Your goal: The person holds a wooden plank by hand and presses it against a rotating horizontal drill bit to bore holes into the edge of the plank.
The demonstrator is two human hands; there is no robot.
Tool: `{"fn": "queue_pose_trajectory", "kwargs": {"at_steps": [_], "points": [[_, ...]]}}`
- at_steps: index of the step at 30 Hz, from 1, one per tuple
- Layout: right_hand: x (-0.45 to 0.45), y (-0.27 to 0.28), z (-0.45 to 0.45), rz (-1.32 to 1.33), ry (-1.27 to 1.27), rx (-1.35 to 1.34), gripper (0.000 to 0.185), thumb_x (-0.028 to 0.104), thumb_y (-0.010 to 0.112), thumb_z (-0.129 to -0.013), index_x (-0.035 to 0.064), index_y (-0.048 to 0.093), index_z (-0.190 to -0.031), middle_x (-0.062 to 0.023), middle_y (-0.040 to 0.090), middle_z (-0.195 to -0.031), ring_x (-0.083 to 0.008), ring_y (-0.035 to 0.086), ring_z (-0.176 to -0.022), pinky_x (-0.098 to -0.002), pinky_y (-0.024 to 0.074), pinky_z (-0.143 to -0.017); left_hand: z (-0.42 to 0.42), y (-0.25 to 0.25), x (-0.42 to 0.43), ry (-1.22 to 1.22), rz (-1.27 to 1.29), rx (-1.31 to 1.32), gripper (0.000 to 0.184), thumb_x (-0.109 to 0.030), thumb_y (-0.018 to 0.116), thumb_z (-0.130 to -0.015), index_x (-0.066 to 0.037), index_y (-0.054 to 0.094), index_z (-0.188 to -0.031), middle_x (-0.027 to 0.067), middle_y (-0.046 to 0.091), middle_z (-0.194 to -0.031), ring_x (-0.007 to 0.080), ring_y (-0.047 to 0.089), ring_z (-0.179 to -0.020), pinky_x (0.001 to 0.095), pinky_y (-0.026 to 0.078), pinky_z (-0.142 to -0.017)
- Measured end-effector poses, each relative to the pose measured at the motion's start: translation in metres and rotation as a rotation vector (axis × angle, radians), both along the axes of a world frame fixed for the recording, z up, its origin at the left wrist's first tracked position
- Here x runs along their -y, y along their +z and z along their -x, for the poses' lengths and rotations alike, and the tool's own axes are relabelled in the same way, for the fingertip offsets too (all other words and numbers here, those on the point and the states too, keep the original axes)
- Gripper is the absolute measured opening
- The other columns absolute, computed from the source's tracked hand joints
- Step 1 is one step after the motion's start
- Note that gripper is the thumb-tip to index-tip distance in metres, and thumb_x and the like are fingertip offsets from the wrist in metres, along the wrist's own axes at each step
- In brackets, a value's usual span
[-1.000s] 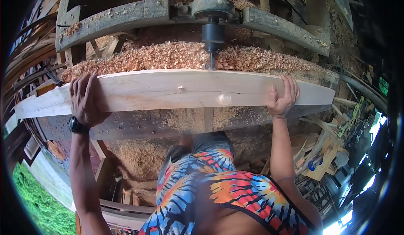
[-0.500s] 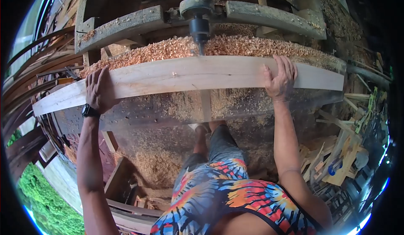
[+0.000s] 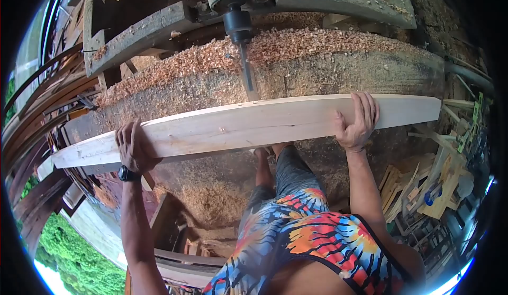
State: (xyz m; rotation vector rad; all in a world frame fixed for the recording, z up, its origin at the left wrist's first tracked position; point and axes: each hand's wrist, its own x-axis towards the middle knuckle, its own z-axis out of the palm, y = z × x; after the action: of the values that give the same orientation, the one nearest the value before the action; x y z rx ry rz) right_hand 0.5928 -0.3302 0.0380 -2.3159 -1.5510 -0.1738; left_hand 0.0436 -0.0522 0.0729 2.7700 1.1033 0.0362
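Observation:
A long pale wooden board (image 3: 254, 127) lies across the work table, its two ends tapering slightly. My left hand (image 3: 135, 146), with a dark watch at the wrist, grips the board toward its left end, fingers over the far edge. Toward the right end, my right hand (image 3: 359, 121) holds it the same way, thumb apart from the fingers on the upper face. Beyond the board's far edge, a long drill bit (image 3: 246, 70) points toward me from a dark chuck (image 3: 237, 24). The bit's tip is close to that edge; small dark marks show there.
Wood shavings (image 3: 196, 57) are heaped along the back of the table (image 3: 338, 73). Behind them run grey timber rails (image 3: 338, 1). Scrap wood (image 3: 439, 189) is piled at the right, and long strips (image 3: 42, 104) lean at the left. Sawdust covers the floor.
Both hands have drawn the board toward me, away from the chuck. More of the bit and of the table behind the board now shows. The view has also shifted slightly.

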Motion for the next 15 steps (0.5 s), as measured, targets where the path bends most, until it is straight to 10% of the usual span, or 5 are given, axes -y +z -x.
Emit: {"fn": "queue_pose_trajectory", "kwargs": {"at_steps": [15], "points": [[-0.020,-0.002,-0.014,0.040,0.033,-0.013,0.068,0.057,0.062,-0.099,-0.0012,0.068,-0.134,-0.0179,0.068,-0.136,-0.0392,0.059,-0.135,-0.0582,0.0319,-0.122,-0.006,0.003,-0.014,0.009,0.038,-0.009,0.119,-0.028,0.094,-0.046,0.000,0.053,-0.154,0.0245,0.059,-0.142,0.0480,0.055,-0.131,0.0623,0.038,-0.117]]}}
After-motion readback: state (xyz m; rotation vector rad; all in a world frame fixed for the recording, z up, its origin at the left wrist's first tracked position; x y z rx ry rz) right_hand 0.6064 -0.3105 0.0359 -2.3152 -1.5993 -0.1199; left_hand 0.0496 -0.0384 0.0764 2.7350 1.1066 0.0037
